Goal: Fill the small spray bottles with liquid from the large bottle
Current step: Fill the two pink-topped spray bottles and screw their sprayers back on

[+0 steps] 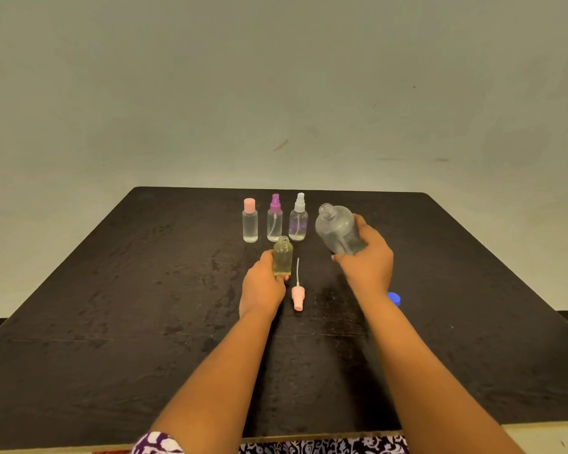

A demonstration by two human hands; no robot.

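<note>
- While the left hand (263,286) wraps the uncapped small bottle (283,257) upright on the worktop (112,322), its narrow neck demands a steady base grip.
- Just right of it, the right hand (366,260) clasps the large bottle (336,229) low, tilted, raised; judged light, smooth, slippery plastic.

Clear glossy plastic bottles (274,217) — matt black table (112,322)

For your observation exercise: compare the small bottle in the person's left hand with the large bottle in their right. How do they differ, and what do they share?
The small bottle is slimmer and shorter; the large bottle is much bulkier. The small bottle looks yellowish; the large bottle looks clear grey. The small bottle stands upright in the left hand; the large bottle is tilted in the right hand, neck leaning left. Both are transparent, uncapped and held.
</note>
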